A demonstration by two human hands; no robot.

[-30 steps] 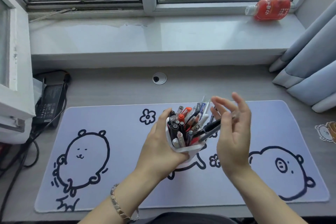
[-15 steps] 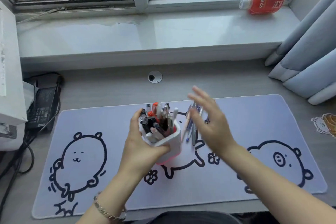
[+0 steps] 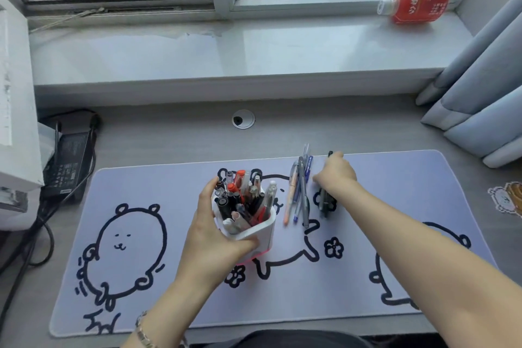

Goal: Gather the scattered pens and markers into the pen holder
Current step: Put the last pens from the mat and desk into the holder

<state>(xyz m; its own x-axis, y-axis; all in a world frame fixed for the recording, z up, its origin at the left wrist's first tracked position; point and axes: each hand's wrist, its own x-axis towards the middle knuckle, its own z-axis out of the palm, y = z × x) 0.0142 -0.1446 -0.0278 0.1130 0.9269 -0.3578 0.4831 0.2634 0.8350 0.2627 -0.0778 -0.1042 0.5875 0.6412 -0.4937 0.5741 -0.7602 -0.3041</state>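
A white pen holder with a pink base stands on the lilac desk mat, packed with several pens and markers. My left hand wraps around its left and front side. To its right, a few loose pens, one orange and others blue and grey, lie side by side on the mat. Further right lie dark pens. My right hand is down over them with fingers curled around them; one black tip sticks out past the fingers.
A red bottle lies on the windowsill. Grey curtains hang at the right. A black power adapter with cables and a white box sit at the left. A cable grommet is behind the mat.
The holder was lifted and tilted a second ago; it now stands on the mat further left. My right hand moved from beside the holder down and right onto the dark pens.
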